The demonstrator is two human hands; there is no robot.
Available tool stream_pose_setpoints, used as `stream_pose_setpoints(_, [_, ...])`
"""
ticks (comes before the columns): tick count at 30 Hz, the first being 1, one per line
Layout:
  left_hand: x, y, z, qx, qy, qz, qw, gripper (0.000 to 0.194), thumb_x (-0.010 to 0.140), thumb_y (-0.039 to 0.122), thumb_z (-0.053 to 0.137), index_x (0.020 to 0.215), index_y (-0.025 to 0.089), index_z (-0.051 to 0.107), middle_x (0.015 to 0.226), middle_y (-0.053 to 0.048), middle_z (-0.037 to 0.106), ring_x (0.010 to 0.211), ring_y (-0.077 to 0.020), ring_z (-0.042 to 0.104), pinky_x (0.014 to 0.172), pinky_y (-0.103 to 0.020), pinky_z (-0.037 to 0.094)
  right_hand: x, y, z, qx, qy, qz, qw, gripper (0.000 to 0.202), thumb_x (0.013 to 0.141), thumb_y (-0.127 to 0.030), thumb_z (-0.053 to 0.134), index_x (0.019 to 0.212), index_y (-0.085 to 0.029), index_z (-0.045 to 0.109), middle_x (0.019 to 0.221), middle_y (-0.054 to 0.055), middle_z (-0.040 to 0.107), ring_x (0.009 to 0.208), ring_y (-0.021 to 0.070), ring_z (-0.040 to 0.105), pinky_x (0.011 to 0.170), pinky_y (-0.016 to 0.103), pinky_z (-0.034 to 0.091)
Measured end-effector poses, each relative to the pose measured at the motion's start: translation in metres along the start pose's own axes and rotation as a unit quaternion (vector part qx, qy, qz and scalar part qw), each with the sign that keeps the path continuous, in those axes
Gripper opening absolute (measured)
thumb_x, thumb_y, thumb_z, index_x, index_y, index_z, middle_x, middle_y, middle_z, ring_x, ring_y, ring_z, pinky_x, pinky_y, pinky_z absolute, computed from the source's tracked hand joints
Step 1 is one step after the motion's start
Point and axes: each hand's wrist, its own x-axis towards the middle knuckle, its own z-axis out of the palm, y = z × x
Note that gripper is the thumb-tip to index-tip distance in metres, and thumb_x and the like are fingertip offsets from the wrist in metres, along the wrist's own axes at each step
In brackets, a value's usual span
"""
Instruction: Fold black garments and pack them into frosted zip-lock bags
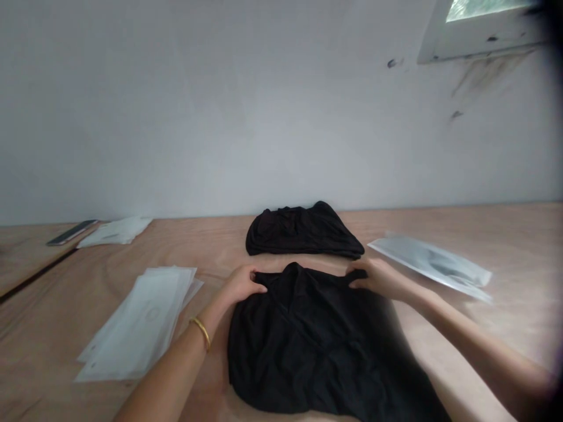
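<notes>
A black cloth garment (316,346) lies spread on the wooden table in front of me, its lower right part running out of view. My left hand (246,283) pinches its upper left corner between thumb and fingers. At the upper right corner, my right hand (368,275) grips the fabric the same way. Between the hands the top edge rises in a small peak, and soft wrinkles cross the cloth. Just beyond it rests a pile of folded black cloth (303,231), close to the wall. The garment's exact kind cannot be made out.
Left of my arm lies a stack of translucent plastic bags (136,328). More white bags (116,230) and a dark flat strip (73,232) are at the far left, near a gap in the tabletop (39,275). A filled clear bag (433,262) lies to the right. A wall (197,117) borders the table's back.
</notes>
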Motion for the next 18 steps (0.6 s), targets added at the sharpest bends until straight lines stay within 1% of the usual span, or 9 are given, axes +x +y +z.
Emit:
stream_pose_setpoints(3, [0.001, 0.006, 0.0, 0.013, 0.009, 0.043, 0.999, 0.014, 0.084, 0.028, 0.063, 0.081, 0.014, 0.06, 0.075, 0.001, 0.061, 0.067, -0.0138, 0.059, 0.065, -0.029, 0.048, -0.009, 0.002, -0.004, -0.024, 0.029, -0.005, 0.999, 0.016, 0.081, -0.034, 0.058, 0.073, -0.022, 0.063, 0.076, 0.004, 0.064, 0.068, 0.0198, 0.06, 0.061, 0.03, 0.047])
stream_pose_setpoints(6, [-0.021, 0.011, -0.003, 0.031, 0.038, 0.087, 0.995, 0.008, 0.077, 0.012, 0.056, 0.071, 0.017, 0.054, 0.072, 0.002, 0.055, 0.072, -0.0144, 0.054, 0.067, -0.026, 0.044, -0.032, -0.006, -0.011, -0.043, 0.071, -0.008, 0.996, 0.021, 0.083, -0.035, 0.058, 0.067, -0.022, 0.054, 0.08, 0.006, 0.057, 0.075, 0.0212, 0.055, 0.065, 0.032, 0.045])
stream_pose_setpoints(7, [-0.032, 0.011, -0.004, 0.04, 0.04, 0.102, 0.993, 0.011, 0.073, 0.007, 0.052, 0.069, 0.017, 0.053, 0.073, 0.002, 0.054, 0.075, -0.015, 0.053, 0.069, -0.026, 0.043, -0.043, -0.011, -0.012, -0.044, 0.077, -0.014, 0.996, 0.018, 0.084, -0.032, 0.056, 0.069, -0.022, 0.053, 0.081, 0.006, 0.055, 0.076, 0.0208, 0.054, 0.066, 0.032, 0.044])
stream_pose_setpoints(9, [-0.058, 0.013, -0.007, 0.057, 0.024, 0.128, 0.99, 0.019, 0.067, 0.001, 0.045, 0.068, 0.018, 0.054, 0.077, 0.001, 0.055, 0.079, -0.0161, 0.052, 0.074, -0.029, 0.041, -0.065, -0.02, -0.013, -0.037, 0.06, -0.04, 0.997, 0.011, 0.086, -0.021, 0.049, 0.079, -0.022, 0.057, 0.083, 0.006, 0.055, 0.077, 0.0197, 0.055, 0.067, 0.032, 0.045])
stream_pose_setpoints(11, [-0.084, 0.014, -0.01, 0.083, -0.019, 0.155, 0.984, 0.029, 0.063, -0.002, 0.042, 0.072, 0.019, 0.059, 0.083, -0.001, 0.06, 0.086, -0.0179, 0.054, 0.081, -0.032, 0.041, -0.087, -0.03, -0.013, -0.028, 0.011, -0.064, 0.997, 0.021, 0.085, -0.014, 0.046, 0.095, -0.023, 0.062, 0.088, 0.006, 0.059, 0.08, 0.0199, 0.058, 0.069, 0.032, 0.048])
stream_pose_setpoints(13, [-0.103, 0.016, -0.015, 0.123, -0.073, 0.177, 0.974, 0.038, 0.063, -0.002, 0.043, 0.084, 0.022, 0.063, 0.097, -0.003, 0.065, 0.1, -0.0207, 0.055, 0.092, -0.037, 0.039, -0.102, -0.035, -0.016, -0.016, -0.04, -0.06, 0.997, 0.024, 0.084, -0.019, 0.053, 0.103, -0.027, 0.065, 0.097, 0.007, 0.064, 0.088, 0.0224, 0.062, 0.075, 0.035, 0.052])
stream_pose_setpoints(14, [-0.108, 0.018, -0.018, 0.139, -0.097, 0.183, 0.968, 0.039, 0.065, -0.001, 0.046, 0.09, 0.023, 0.064, 0.104, -0.003, 0.066, 0.107, -0.0217, 0.055, 0.097, -0.038, 0.037, -0.106, -0.036, -0.018, -0.008, -0.05, -0.046, 0.998, 0.023, 0.084, -0.024, 0.056, 0.104, -0.028, 0.066, 0.104, 0.007, 0.064, 0.094, 0.0239, 0.063, 0.079, 0.036, 0.053])
stream_pose_setpoints(16, [-0.108, 0.023, -0.024, 0.15, -0.12, 0.176, 0.965, 0.032, 0.073, 0.007, 0.051, 0.098, 0.023, 0.063, 0.112, -0.004, 0.065, 0.112, -0.0219, 0.054, 0.1, -0.037, 0.037, -0.105, -0.036, -0.021, 0.009, -0.027, -0.005, 1.0, 0.022, 0.086, -0.034, 0.058, 0.105, -0.029, 0.068, 0.117, 0.008, 0.063, 0.105, 0.0261, 0.061, 0.086, 0.037, 0.052])
stream_pose_setpoints(18, [-0.096, 0.026, -0.027, 0.152, -0.087, 0.135, 0.975, 0.022, 0.083, 0.019, 0.053, 0.103, 0.022, 0.061, 0.114, -0.005, 0.064, 0.108, -0.0209, 0.057, 0.096, -0.035, 0.042, -0.094, -0.035, -0.02, 0.014, 0.015, 0.029, 0.999, 0.028, 0.088, -0.038, 0.055, 0.11, -0.027, 0.066, 0.12, 0.01, 0.063, 0.112, 0.0272, 0.058, 0.094, 0.041, 0.049])
